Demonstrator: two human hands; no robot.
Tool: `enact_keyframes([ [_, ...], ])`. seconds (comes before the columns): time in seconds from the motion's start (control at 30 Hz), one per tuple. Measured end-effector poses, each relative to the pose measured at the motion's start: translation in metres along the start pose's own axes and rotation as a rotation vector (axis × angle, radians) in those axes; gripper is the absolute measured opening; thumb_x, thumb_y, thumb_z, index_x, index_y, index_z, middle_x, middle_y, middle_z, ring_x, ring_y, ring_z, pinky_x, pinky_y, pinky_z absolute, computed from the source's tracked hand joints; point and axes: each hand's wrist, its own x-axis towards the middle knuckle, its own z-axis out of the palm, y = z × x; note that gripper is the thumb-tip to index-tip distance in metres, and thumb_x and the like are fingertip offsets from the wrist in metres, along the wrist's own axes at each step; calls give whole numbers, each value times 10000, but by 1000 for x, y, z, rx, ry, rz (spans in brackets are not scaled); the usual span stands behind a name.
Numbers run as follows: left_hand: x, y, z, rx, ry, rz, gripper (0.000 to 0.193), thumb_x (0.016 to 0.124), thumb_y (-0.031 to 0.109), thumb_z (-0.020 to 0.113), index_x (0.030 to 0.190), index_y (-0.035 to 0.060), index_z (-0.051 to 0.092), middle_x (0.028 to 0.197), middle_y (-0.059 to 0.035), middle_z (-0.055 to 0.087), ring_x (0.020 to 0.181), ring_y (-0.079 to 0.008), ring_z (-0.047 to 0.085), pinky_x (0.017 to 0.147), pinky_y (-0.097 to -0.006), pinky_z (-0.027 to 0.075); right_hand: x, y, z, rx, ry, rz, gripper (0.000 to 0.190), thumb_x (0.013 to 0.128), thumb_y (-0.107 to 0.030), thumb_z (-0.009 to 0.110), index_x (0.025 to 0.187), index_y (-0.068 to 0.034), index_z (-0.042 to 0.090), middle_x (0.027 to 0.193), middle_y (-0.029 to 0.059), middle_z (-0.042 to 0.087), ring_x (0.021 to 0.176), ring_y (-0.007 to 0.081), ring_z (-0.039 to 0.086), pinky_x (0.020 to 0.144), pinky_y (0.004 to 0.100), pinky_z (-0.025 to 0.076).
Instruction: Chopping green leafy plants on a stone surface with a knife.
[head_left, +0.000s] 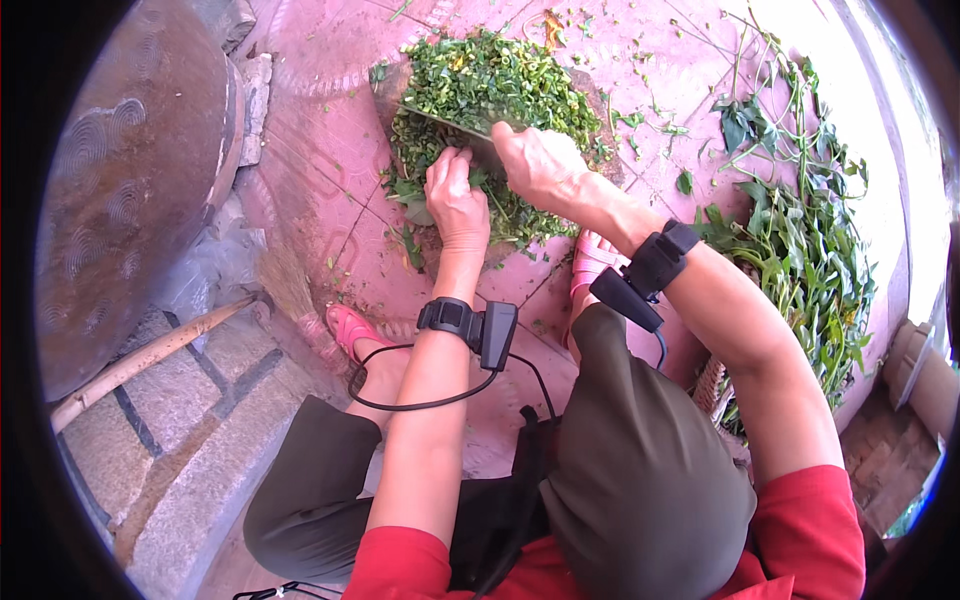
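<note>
Chopped green leaves and stems lie heaped on a worn wooden chopping board on the floor. My right hand grips the handle end of a knife, whose dark blade reaches left across the heap. Just below the blade, my left hand presses with bent fingers on a bunch of leafy greens on the board. The blade's lower edge and part of the bunch are hidden by my hands and the cuttings.
Long leafy vines are piled at the right, partly over a woven basket. A straw hand broom and a wooden-handled tool lie at the left, near a big brown vessel. Cuttings are scattered over pink tiles.
</note>
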Motion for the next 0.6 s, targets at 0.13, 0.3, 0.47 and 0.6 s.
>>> enact_keyframes([
  [0.13, 7, 1, -1, 7, 26, 54, 349, 605, -97, 489, 915, 15, 604, 1006, -137, 589, 925, -321, 546, 821, -403, 439, -14, -7, -37, 4, -19, 45, 115, 795, -101, 463, 850, 0, 459, 579, 177, 574, 539, 347, 597, 478, 425, 481],
  [0.3, 8, 1, -7, -2, -2, 49, 336, 609, -105, 470, 905, 2, 589, 987, -162, 598, 917, -347, 552, 816, -403, 447, -30, -8, -45, -84, -41, -27, 114, 800, -104, 463, 850, -2, 466, 573, 157, 577, 529, 319, 604, 473, 406, 486],
  [0.47, 10, 4, -3, -3, -12, 44, 325, 610, -101, 473, 896, 3, 587, 971, -158, 605, 899, -347, 555, 804, -401, 450, -31, -3, -35, -158, -100, -14, 143, 803, -110, 466, 873, 11, 494, 564, 135, 571, 517, 278, 608, 463, 384, 487],
  [0.6, 10, 2, 0, -9, 13, 45, 317, 608, -105, 470, 882, 1, 587, 953, -157, 610, 885, -347, 557, 798, -402, 451, -26, -2, -27, -129, -63, -57, 143, 800, -106, 465, 868, 18, 491, 570, 133, 576, 514, 280, 604, 461, 379, 484],
])
